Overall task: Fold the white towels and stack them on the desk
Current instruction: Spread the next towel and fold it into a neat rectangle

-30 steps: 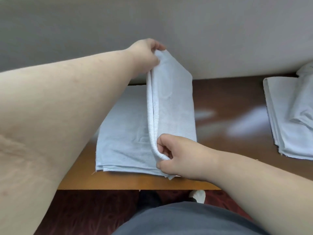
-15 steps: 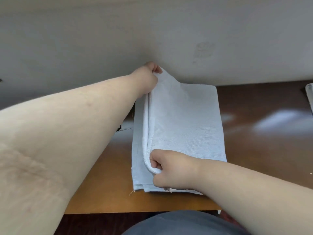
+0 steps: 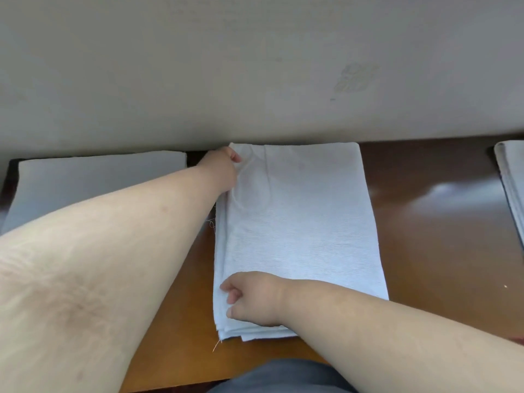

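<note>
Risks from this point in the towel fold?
1. The folded white towel shows uneven layers at its near edge; they may splay once the right hand lets go.
2. The left hand may drag the far corner crooked when it withdraws.
3. The towel's near edge lies close to the brown wooden desk edge and could slide off.

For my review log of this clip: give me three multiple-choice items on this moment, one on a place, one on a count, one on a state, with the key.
1. Where does the left hand touch the folded towel?
A. far left corner
B. near right corner
C. its middle

2. How many towel piles lie on the desk?
A. one
B. three
C. five

3. How does the folded towel lie?
A. flat on the desk
B. held in the air
C. rolled up

Key: 1 A, the fingers sit at the corner by the wall; 2 B, the left pile, the folded towel and the right pile; 3 A, its layers lie flat under the right hand.
</note>
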### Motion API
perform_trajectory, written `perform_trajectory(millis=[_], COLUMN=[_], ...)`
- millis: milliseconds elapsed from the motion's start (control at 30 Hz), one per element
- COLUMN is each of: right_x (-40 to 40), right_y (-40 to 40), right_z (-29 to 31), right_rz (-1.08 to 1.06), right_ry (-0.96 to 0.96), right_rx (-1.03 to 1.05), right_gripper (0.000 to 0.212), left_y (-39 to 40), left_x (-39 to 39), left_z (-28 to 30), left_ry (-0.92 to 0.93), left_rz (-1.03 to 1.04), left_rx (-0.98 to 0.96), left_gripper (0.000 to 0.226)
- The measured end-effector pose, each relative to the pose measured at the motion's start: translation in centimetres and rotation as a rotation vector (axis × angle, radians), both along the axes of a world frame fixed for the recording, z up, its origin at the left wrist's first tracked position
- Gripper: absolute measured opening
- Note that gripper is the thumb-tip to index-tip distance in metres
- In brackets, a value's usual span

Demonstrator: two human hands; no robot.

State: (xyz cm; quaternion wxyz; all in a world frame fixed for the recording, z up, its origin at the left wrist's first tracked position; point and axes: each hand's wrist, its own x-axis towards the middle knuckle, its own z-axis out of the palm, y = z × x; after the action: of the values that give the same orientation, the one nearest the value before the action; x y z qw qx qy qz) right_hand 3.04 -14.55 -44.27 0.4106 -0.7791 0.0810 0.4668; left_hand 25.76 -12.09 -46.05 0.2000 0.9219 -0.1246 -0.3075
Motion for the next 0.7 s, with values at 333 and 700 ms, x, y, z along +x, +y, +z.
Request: perform_trajectory(millis=[333, 700], right_x=[4.0, 7.4], right_y=[-13.3, -23.6], right_z=[1.2, -0.5], right_rz=[-0.422, 0.372], right_ry=[-0.582, -0.286], right_rx=[-0.471, -0.835], right_gripper=[0.036, 0.079], left_y=[-0.3, -2.4], left_x=[-10.7, -19.2], left_z=[-0.8, 0.0], left_ry=[-0.379, -0.21], left_rz=[-0.454, -0.525], left_rx=[-0.077, 0.266], left_gripper=[0.063, 0.068])
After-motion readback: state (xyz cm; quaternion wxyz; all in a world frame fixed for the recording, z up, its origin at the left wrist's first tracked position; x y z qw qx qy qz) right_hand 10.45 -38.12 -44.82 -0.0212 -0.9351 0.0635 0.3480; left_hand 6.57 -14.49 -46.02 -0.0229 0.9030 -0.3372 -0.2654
